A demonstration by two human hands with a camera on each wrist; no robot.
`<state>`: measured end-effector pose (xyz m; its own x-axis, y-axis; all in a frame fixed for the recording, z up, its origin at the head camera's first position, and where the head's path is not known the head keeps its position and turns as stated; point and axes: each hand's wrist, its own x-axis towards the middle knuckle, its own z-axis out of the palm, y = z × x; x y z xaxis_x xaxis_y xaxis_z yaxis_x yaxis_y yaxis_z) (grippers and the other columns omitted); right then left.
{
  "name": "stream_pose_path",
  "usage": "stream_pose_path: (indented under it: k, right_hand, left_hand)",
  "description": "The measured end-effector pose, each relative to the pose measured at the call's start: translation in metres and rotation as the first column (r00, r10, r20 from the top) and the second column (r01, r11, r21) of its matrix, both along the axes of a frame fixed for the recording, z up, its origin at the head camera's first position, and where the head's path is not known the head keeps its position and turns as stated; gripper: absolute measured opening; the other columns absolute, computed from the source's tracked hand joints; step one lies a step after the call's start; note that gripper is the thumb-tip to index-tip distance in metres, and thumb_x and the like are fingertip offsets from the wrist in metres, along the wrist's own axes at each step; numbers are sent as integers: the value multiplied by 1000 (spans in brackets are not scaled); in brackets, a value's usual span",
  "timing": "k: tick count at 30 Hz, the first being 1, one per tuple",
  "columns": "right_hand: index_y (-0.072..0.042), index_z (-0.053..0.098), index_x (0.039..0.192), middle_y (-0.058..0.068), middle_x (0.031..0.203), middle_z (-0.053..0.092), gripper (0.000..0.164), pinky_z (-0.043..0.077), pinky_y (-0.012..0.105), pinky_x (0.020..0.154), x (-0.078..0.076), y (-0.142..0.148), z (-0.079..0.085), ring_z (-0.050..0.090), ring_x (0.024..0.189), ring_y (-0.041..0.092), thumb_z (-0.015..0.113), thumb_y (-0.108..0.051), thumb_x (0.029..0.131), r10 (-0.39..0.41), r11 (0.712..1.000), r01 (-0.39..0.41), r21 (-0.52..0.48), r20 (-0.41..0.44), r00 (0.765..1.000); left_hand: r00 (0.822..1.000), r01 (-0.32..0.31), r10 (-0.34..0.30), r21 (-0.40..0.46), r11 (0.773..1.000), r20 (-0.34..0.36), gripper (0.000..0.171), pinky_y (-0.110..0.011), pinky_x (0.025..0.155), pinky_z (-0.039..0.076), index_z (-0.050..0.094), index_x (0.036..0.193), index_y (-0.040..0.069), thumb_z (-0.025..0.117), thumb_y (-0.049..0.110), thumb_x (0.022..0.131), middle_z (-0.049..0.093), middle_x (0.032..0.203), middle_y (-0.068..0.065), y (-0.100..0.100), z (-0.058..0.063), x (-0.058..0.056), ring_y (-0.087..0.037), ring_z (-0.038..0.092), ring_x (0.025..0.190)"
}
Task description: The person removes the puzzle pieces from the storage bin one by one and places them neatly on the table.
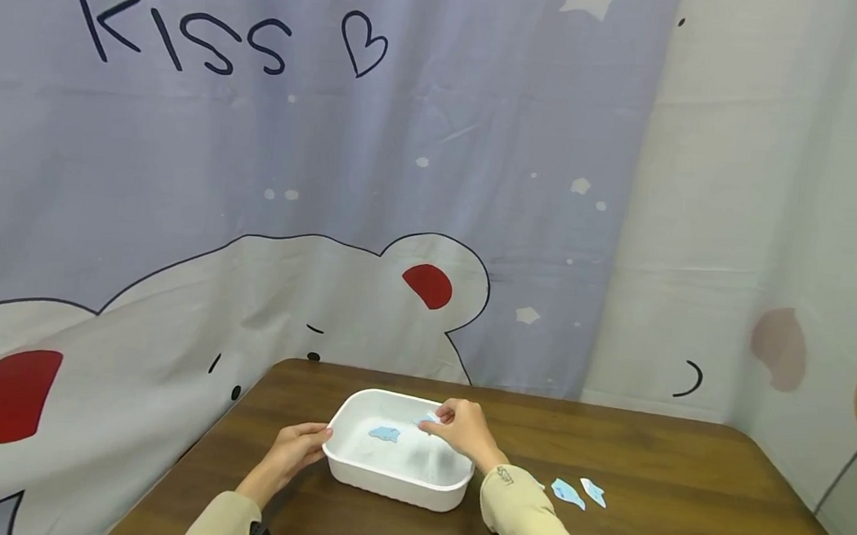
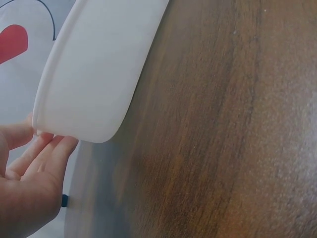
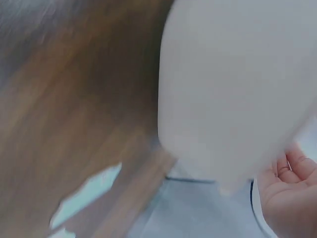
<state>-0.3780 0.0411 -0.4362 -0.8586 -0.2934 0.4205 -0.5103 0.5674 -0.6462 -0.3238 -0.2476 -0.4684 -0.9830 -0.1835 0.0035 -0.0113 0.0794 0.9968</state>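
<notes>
A white plastic basin (image 1: 401, 480) stands on the brown table. My left hand (image 1: 292, 453) grips its left rim, thumb on top and fingers against the outer wall, as the left wrist view shows too (image 2: 34, 183). Over the basin's far right part, my right hand (image 1: 465, 430) pinches a small blue paper piece (image 1: 430, 418), partly hidden by the fingers. Another torn-looking blue piece (image 1: 385, 434) lies on the basin floor. In the right wrist view, the basin wall (image 3: 233, 84) hides the fingertips of my right hand (image 3: 292, 193).
Right of the basin, blue-and-white paper pieces lie on the table (image 1: 681, 471): one piece (image 1: 568, 494), a second (image 1: 593, 492), and a third (image 1: 537, 484) mostly behind the right sleeve. A printed curtain (image 1: 478, 180) hangs behind the table.
</notes>
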Motion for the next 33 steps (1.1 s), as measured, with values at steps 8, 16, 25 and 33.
stream_pose_path:
  k: [8, 16, 25, 33]
  right_hand:
    - [-1, 70, 80, 6, 73, 70, 26, 50, 16, 58, -3, 43, 15, 60, 66, 8, 84, -22, 75, -125, 980, 129, -152, 39, 991]
    - [1, 70, 84, 7, 77, 71, 26, 51, 16, 60, -1, 99, 11, 61, 68, 9, 83, -21, 77, -202, 972, 205, -110, 37, 979]
    - [1, 71, 89, 8, 80, 72, 29, 50, 17, 61, 12, 185, -3, 60, 70, 7, 80, -26, 79, -311, 950, 311, 6, 33, 950]
    - [6, 69, 86, 8, 76, 69, 42, 52, 23, 59, 25, 248, -18, 60, 67, 10, 79, -34, 78, -315, 944, 313, 100, -3, 949]
  left_hand:
    - [1000, 15, -15, 5, 1000, -1, 43, -35, 87, 61, 50, 125, -21, 61, 6, 94, 63, 120, -33, -1, -1, -2, -22, 67, 100]
    - [999, 39, -39, -6, 999, -8, 42, -31, 83, 61, 49, 124, -23, 59, 4, 94, 62, 119, -34, -3, 1, 0, -24, 67, 100]
    - [999, 48, -48, -12, 999, -2, 42, -30, 82, 62, 49, 123, -23, 60, 4, 93, 63, 117, -33, 0, 5, 3, -22, 68, 98]
    - [998, 56, -55, -14, 998, 9, 45, -29, 82, 61, 48, 126, -23, 60, 6, 94, 66, 115, -29, -1, 4, 2, -18, 67, 96]
